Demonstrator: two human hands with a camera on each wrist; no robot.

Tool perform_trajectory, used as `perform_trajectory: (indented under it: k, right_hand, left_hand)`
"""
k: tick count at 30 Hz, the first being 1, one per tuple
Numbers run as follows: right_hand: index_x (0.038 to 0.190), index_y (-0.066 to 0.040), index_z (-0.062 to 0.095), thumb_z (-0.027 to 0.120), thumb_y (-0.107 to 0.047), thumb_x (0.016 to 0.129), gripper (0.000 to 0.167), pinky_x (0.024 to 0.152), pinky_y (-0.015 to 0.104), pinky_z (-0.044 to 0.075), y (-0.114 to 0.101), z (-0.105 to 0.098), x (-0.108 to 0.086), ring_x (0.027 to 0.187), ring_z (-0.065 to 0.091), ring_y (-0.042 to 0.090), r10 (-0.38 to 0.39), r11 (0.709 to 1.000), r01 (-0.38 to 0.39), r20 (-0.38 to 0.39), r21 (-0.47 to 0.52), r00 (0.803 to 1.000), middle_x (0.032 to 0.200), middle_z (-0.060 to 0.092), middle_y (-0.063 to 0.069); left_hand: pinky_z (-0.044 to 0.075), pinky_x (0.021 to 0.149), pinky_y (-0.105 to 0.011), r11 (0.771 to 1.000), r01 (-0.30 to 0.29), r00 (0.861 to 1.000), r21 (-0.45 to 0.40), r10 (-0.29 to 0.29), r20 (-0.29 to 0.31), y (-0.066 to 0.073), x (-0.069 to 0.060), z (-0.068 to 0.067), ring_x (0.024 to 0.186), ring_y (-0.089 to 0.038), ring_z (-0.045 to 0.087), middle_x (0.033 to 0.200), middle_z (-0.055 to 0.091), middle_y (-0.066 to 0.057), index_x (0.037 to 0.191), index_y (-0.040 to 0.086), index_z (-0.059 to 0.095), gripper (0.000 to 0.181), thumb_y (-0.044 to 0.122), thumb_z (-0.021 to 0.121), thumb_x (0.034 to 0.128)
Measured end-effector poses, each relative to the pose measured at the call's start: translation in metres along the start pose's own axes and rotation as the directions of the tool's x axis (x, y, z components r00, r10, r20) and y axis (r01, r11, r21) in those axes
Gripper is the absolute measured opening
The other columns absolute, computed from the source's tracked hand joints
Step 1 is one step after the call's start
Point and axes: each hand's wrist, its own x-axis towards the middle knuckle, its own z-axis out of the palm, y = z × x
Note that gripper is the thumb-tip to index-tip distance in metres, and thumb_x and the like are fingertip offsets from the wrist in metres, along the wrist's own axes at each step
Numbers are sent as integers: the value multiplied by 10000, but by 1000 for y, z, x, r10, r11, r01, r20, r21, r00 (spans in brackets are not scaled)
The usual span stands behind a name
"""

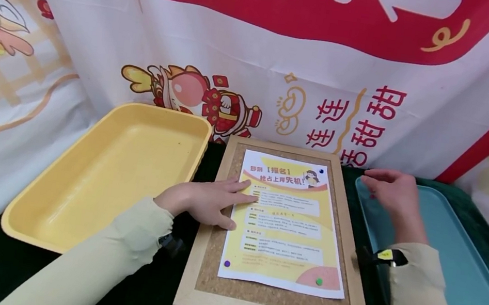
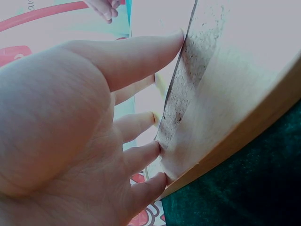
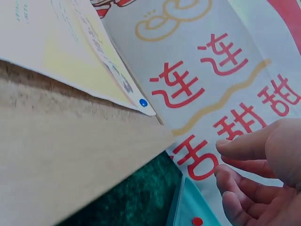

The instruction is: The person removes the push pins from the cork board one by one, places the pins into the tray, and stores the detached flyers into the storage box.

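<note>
A yellow and white printed sheet [image 1: 279, 241] lies on a wood-framed cork board [image 1: 275, 300]. A blue pushpin [image 1: 321, 171] is at its top right corner, a purple pushpin [image 1: 227, 263] at bottom left and a green pushpin [image 1: 319, 282] at bottom right. With fingers spread, my left hand [image 1: 211, 201] rests across the sheet's left edge and the board's frame. My right hand [image 1: 395, 194] hovers over the far left corner of the blue tray [image 1: 440, 263], fingers loosely bent, nothing visible between them. Below it, a red pushpin [image 3: 197, 221] lies in that tray.
To the left of the board stands a deep yellow tray [image 1: 104, 180]. Dark green cloth [image 1: 131, 288] covers the table. Behind everything hangs a white and red printed banner [image 1: 250, 44], close to the board's far edge.
</note>
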Motion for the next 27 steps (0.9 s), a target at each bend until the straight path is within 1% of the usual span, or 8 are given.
perform_trajectory:
  k: [2,8,12,14,16,21,27]
  right_hand:
    - [1490,-116,611,641,-454,1050,555,897,379,526,-3,1,-1,1185,548,303,-1,1000,1,8,11,1000,1523,548,207]
    - [1493,-135,608,658,-518,1024,608,971,416,508,-13,4,-6,1263,522,310,-30,998,28,32,54,999,1537,545,186]
    - [1492,-142,612,661,-479,1034,571,1071,485,493,-20,9,-7,1330,506,331,-50,996,47,39,76,998,1571,522,177]
    - [1492,-141,614,660,-455,1041,552,1114,525,482,-23,11,-8,1345,500,343,-54,995,50,38,89,998,1581,513,180]
    - [1482,-134,623,661,-414,1050,517,1140,537,471,-27,14,-7,1342,506,348,-62,993,58,32,103,998,1576,518,178]
    - [1452,-98,640,657,-284,1065,430,1150,519,480,-34,23,-8,1314,532,349,-96,989,92,29,116,995,1548,536,181]
    - [1454,-66,620,648,-219,1065,419,1145,563,490,-34,33,-11,1282,564,378,-139,987,131,87,93,987,1517,553,205]
  left_hand:
    - [129,1351,-547,1000,-2,1000,2,2,1,0,1,0,1686,-331,-14,1814,53,-53,1694,287,300,742,373,660,1051]
    - [120,1354,-536,1000,12,1000,-9,-12,1,1,1,-2,1687,-306,-29,1815,45,-28,1691,314,301,740,374,664,1049]
    - [122,1352,-542,1000,11,1000,-12,-11,-1,1,0,-2,1687,-310,-24,1815,47,-32,1692,310,302,739,371,663,1049]
    - [126,1350,-549,1000,8,1000,-12,-8,-2,1,0,-2,1687,-319,-15,1815,52,-38,1692,303,303,737,369,661,1050]
    - [129,1349,-552,1000,6,1000,-11,-6,-2,1,0,-2,1687,-323,-10,1815,53,-40,1693,302,302,737,370,659,1051]
    - [132,1349,-552,1000,4,1000,-10,-4,-8,1,-1,-3,1687,-324,-6,1815,53,-40,1692,301,303,737,368,661,1051]
    - [130,1348,-557,1000,4,1000,-14,-4,-2,0,0,-1,1686,-329,-9,1814,54,-44,1692,298,304,739,365,662,1050]
